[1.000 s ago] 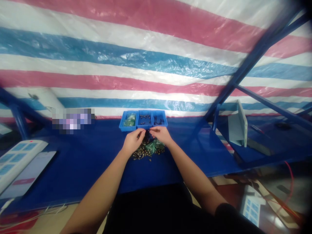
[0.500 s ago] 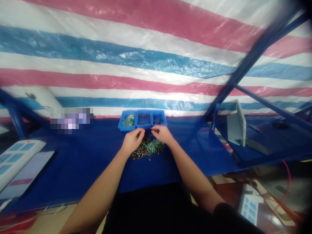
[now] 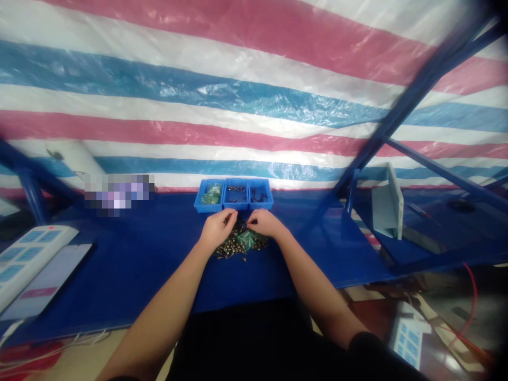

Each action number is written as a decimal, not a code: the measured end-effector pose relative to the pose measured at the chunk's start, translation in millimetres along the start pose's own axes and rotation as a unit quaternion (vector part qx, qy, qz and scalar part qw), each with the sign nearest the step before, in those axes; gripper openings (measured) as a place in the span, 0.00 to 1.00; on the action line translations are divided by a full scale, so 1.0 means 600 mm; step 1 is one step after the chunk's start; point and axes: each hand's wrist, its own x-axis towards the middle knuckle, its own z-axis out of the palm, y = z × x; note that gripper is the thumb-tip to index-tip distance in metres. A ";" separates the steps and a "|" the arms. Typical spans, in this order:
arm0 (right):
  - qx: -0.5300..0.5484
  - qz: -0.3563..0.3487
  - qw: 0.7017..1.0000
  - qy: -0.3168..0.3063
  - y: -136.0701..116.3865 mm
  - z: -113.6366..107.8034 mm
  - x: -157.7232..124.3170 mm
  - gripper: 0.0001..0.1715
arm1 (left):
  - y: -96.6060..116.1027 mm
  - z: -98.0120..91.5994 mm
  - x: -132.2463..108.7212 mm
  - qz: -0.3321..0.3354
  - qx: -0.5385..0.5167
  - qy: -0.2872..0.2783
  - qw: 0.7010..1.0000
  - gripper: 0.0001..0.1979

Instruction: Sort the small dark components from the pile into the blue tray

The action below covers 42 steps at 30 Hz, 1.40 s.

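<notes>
My left hand is closed in a pinch above the left side of a pile of small brass-coloured and dark screws. Whatever its fingertips hold is too small to make out. Across from it, my right hand is also pinched, over the pile's right side, its fingertips a little apart from the left ones. Green-tinted clear packets lie on the pile. Just beyond the hands stand three joined blue bins: the left bin has green packets in it, the middle bin and right bin hold small dark parts.
The blue table carries a white power strip and a phone at the left. A grey metal bracket stands at the right beyond a blue frame post. Striped sheeting hangs behind.
My right hand has dropped slightly toward the pile, its fingertips moving down from the bins' front edge. My left hand stays nearly in place. The view has shifted slightly.
</notes>
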 end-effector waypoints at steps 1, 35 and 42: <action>-0.002 -0.002 1.000 0.002 0.000 0.001 0.000 0.07 | 0.000 0.000 0.000 -0.001 0.001 0.000 1.000 0.16; 0.286 0.056 0.934 0.209 -0.021 0.029 0.014 0.13 | -0.004 0.005 0.001 0.028 -0.026 -0.025 0.999 0.15; 0.430 0.099 0.875 0.198 -0.030 0.032 0.018 0.18 | -0.006 0.006 0.003 0.033 0.000 -0.024 0.999 0.15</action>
